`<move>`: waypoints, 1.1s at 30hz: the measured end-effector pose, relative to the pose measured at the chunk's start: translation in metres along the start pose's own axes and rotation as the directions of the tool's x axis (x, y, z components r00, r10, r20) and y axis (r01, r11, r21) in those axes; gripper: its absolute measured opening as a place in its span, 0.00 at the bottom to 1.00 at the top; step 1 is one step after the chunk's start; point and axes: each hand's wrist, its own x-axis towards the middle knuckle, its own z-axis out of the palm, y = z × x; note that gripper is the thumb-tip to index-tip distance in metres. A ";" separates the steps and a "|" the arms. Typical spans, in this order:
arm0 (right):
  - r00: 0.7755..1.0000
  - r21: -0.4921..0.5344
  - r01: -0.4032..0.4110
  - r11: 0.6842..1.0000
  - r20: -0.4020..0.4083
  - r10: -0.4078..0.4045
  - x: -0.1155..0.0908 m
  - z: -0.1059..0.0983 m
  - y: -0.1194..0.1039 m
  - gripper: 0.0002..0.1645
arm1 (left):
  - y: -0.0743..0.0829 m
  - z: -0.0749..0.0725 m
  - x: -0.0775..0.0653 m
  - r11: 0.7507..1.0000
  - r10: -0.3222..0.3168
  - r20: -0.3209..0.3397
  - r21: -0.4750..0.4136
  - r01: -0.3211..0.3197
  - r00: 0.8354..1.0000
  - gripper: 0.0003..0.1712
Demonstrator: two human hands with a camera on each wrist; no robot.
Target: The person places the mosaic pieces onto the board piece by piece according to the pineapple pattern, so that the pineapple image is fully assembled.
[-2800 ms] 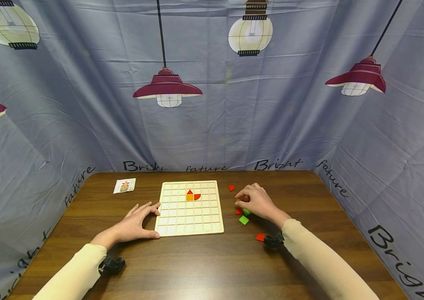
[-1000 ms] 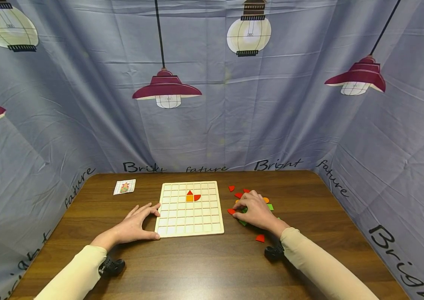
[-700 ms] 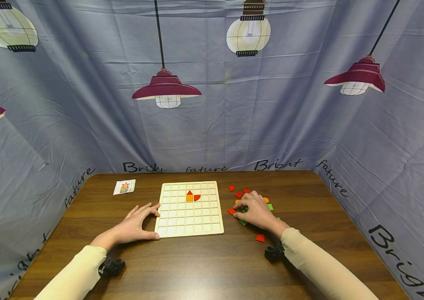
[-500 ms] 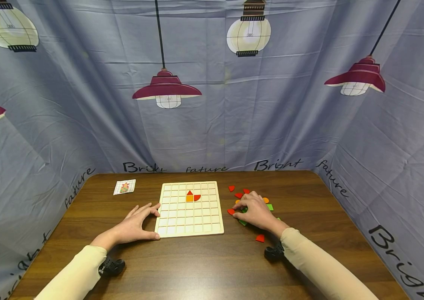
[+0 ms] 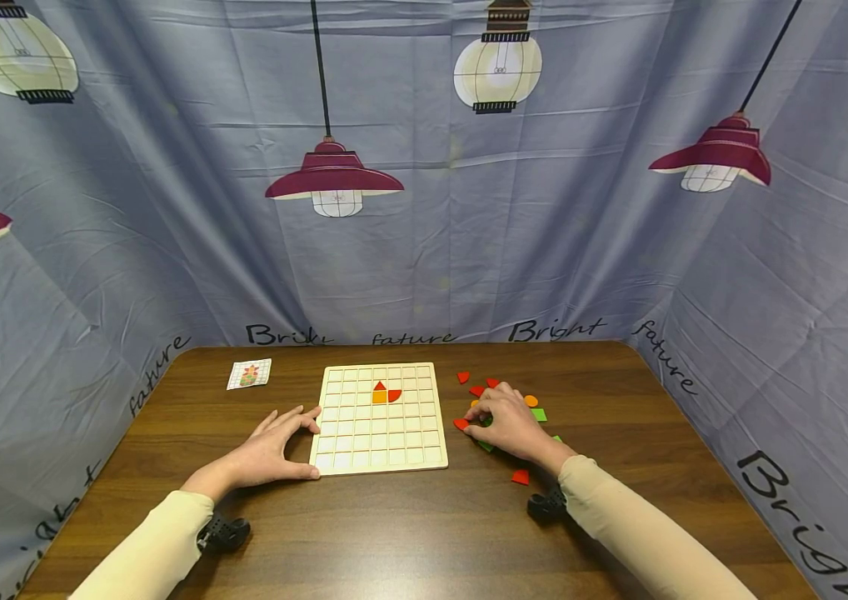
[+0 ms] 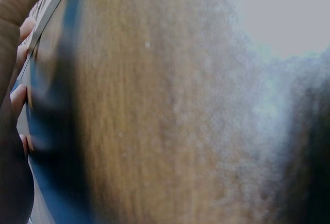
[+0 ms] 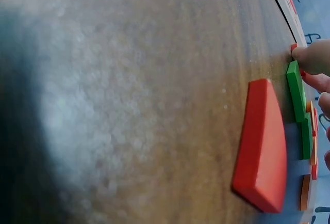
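Note:
In the head view, a pale gridded wooden board lies mid-table. It bears a red triangle, an orange square and a red quarter-circle. My left hand rests at the board's left edge, thumb and fingers spread and touching it. To the right of the board, my right hand pinches a small red piece with a rounded edge, between thumb and fingertips. In the right wrist view the thumb partly hides that piece.
Loose pieces surround my right hand: several red ones, an orange disc and green pieces. A lone red piece lies near my right wrist. A picture card lies back left on the brown table.
My right hand has come slightly down from among the pieces and now pinches a red piece on their left side. Over the last second it barely moves. The left hand stays still.

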 end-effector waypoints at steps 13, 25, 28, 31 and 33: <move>0.999 0.026 -0.005 1.000 -0.053 0.007 0.013 -0.004 -0.007 0.08 | -0.001 -0.001 -0.002 1.000 -0.005 -0.001 0.001 0.005 1.000 0.36; 0.999 0.063 0.003 0.998 -0.045 0.000 0.067 0.012 -0.055 0.10 | -0.001 -0.002 -0.002 1.000 -0.009 0.008 -0.003 0.009 1.000 0.36; 1.000 0.047 0.001 0.999 -0.030 0.000 0.081 0.021 -0.069 0.11 | -0.001 -0.001 -0.001 1.000 -0.007 0.010 -0.004 0.007 1.000 0.36; 1.000 0.031 -0.006 1.000 -0.024 0.006 0.092 0.031 -0.082 0.10 | -0.001 -0.001 -0.001 1.000 -0.002 0.008 -0.001 0.002 1.000 0.36; 1.000 0.018 -0.010 1.000 -0.023 0.011 0.098 0.037 -0.090 0.10 | -0.001 -0.001 0.000 1.000 0.001 0.006 0.000 -0.001 1.000 0.36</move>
